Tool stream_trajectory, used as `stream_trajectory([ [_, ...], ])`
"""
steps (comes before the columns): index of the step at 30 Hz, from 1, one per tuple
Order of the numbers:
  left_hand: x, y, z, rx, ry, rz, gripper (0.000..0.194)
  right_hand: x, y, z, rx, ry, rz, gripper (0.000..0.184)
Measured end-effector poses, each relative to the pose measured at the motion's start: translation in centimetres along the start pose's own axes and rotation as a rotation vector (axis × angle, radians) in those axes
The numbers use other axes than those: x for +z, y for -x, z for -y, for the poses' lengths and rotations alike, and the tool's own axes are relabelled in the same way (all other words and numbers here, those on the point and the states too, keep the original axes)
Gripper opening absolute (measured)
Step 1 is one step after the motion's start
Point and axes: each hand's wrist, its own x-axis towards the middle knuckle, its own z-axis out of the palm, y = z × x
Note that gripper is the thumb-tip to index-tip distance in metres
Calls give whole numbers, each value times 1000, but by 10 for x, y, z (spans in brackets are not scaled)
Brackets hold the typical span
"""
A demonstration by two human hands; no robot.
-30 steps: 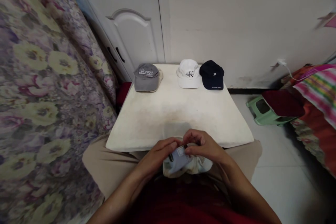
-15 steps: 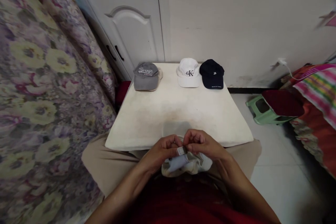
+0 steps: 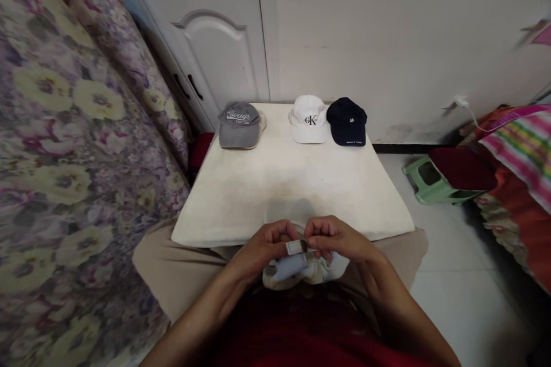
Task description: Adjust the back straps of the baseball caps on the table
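The cream-covered table (image 3: 293, 178) stands against the wall, bearing a grey cap (image 3: 237, 125) at its far left and a white cap (image 3: 308, 120) beside a navy cap (image 3: 346, 121) toward the far right. At the near edge, over the person's lap, lies a pale cap (image 3: 297, 277); the left hand (image 3: 267, 245) and right hand (image 3: 339, 237) have thumbs and fingers clamped on its strap, either side of a white tag (image 3: 295, 248).
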Motion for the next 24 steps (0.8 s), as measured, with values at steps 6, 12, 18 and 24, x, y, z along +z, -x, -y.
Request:
stream_trajectory([
  [6, 3, -1, -2, -8, -30, -37, 21, 5, -1, 4, -31, 16, -19, 22],
  [12, 8, 3, -7, 13, -97, -42, 25, 12, -1, 7, -44, 73, -108, 26],
  [18, 10, 5, -8, 51, -168, -32, 26, 17, -2, 8, -34, 125, -180, 28],
  [24, 9, 9, -13, 68, -211, -38, 22, 21, 0, 12, -61, 280, -270, 27],
])
